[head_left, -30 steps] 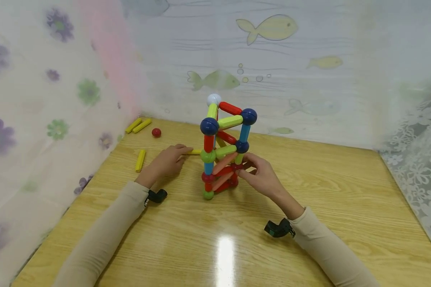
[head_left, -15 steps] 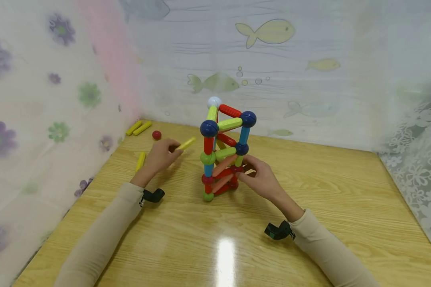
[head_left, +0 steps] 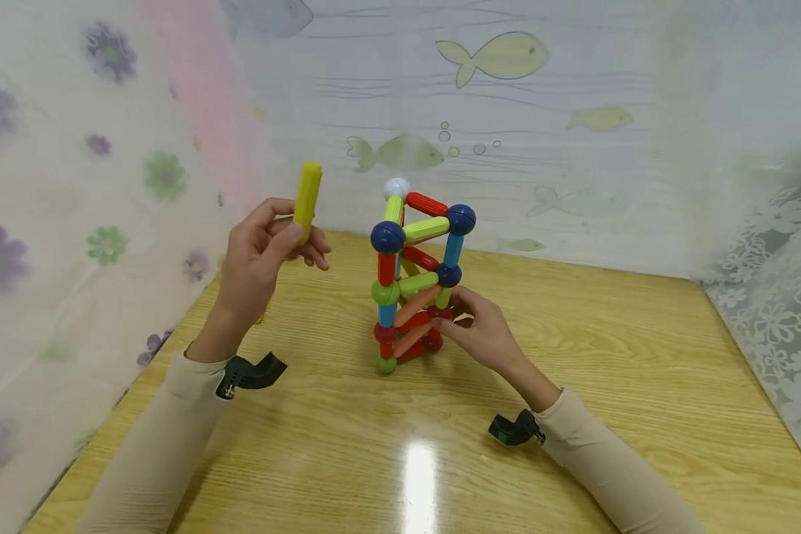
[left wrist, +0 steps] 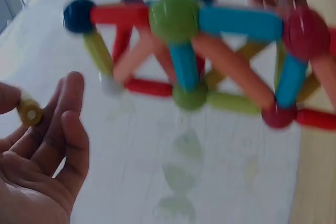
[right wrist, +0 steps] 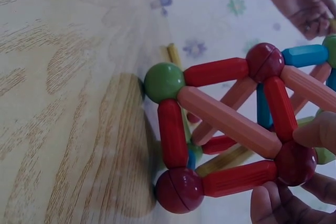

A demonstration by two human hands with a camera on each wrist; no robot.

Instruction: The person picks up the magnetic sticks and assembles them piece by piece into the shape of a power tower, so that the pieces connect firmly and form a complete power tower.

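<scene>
My left hand (head_left: 254, 256) is raised to the left of the tower and pinches a yellow magnetic rod (head_left: 308, 194) between thumb and fingers. The rod stands nearly upright, apart from the tower; in the left wrist view its round end (left wrist: 31, 114) shows. A tall tower of magnetic rods and balls (head_left: 387, 268) stands on the table, with blue and white balls on top and slanting salmon rods lower down. With thumb and fingertips my right hand (head_left: 486, 330) grips a dark red ball (right wrist: 295, 162) low on the tower's right side.
A loose yellow rod (head_left: 260, 319) lies on the table (head_left: 574, 356), mostly hidden behind my left wrist. It also hides most of the table's far left corner. Patterned sheets (head_left: 400, 81) hang behind the table and along both sides.
My left hand has lifted the yellow rod off the table, up and to the left, turning it from lying flat to nearly upright. My right hand stays at the tower.
</scene>
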